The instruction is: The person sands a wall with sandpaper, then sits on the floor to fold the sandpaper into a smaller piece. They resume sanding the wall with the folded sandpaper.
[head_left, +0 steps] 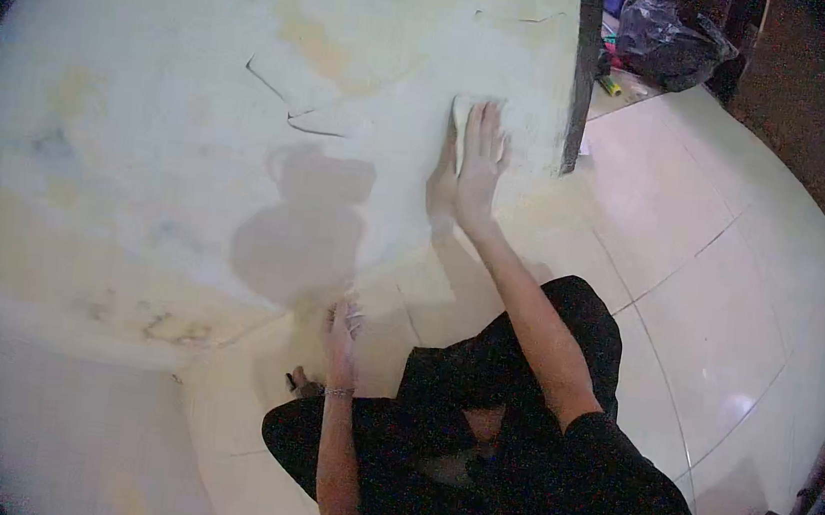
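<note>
Fingers of the right hand [481,159] lie straight and close together in the head view, holding a pale, thin sheet [461,112] flat against the patchy wall [182,62]. The sheet shows along the thumb side and above the fingertips, left of the dark edge strip [582,74]. The left hand [344,323] hangs lower, near the foot of the wall, its fingers curled; blur hides whether they hold anything, so I cannot tell. Thin cracks [272,82] and yellowish patches mark the wall, and a rounded shadow [298,246] falls between the hands. The person sits in dark clothes [479,385], legs folded, on the glossy tiled floor [698,318]. Beyond the strip, a black plastic bag [671,43] rests near a small yellow item [609,84].
</note>
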Motion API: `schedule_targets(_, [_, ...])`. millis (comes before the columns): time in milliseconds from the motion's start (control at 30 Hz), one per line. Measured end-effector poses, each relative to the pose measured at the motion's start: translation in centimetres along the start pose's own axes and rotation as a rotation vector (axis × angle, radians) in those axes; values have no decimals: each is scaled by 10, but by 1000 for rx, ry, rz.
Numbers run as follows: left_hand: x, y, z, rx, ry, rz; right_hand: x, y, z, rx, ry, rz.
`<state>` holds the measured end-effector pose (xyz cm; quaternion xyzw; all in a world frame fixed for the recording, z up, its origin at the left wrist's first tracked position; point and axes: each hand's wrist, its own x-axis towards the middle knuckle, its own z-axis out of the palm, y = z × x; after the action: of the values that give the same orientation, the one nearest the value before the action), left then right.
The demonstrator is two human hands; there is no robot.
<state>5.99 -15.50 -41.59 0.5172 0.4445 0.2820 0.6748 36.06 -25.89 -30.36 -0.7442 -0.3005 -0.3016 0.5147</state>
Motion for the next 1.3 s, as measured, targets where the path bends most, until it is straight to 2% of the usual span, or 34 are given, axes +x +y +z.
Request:
schedule_targets(67, [-2, -1, 5, 60, 28, 30, -16, 0, 8, -12, -63, -26])
schedule_targets(200, [-13, 11, 9, 45, 64, 14, 4, 0, 0, -48, -84, -55])
schedule_targets(300, [-22, 19, 15, 62, 136, -33, 19, 2, -2, -34, 7, -46])
schedule_targets(433, [-17, 16, 18, 48, 93, -36, -17, -4, 13, 13, -15, -23])
schedule_targets(533, [-27, 23, 26, 30, 90, -10, -33, -8, 18, -82, -80, -86])
schedule_targets(667, [-27, 25, 23, 51, 189, -48, 2, -13, 4, -80, -28, -129])
schedule_targets(733, [-19, 19, 17, 33, 143, -45, 14, -16, -1, -55, 11, -132])
schedule_targets(867, [-26, 27, 26, -29, 56, 0, -20, -3, 18, -79, -64, -159])
schedule_targets(967, [-14, 14, 15, 22, 51, 10, -30, 0, 27, -102, -76, -212])
schedule_targets(1033, [-20, 20, 15, 2, 64, -2, -8, -16, 7, -114, -115, -188])
schedule_targets(1133, [-32, 27, 23, 9, 93, 17, 17, -34, -10, -98, -64, -197])
schedule_targets(1300, [-30, 30, 24, 66, 76, -45, -26, -8, 23, -132, -58, -248])
